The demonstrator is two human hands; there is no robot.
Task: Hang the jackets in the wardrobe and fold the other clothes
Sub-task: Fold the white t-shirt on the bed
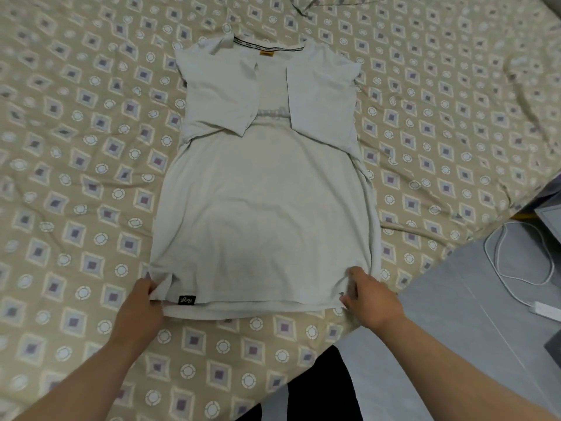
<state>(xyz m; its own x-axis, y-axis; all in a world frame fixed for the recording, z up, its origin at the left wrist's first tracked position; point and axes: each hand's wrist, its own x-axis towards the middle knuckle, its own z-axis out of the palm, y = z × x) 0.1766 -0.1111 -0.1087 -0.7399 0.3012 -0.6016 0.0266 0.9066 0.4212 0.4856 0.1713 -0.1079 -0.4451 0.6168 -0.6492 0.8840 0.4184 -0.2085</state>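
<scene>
t-shirt (261, 214): soft matt cloth | bedsheet (76, 177): matt printed cloth, creased | floor (455, 314): smooth tile

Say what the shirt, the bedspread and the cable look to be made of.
The shirt looks like soft matte knit, probably cotton jersey: it lies limp with fine wrinkles and puckers at the hem. The bedspread looks like printed woven cloth, perhaps cotton, matte and creased. The cable has a smooth white sheath, probably plastic, and holds loose loops.
</scene>
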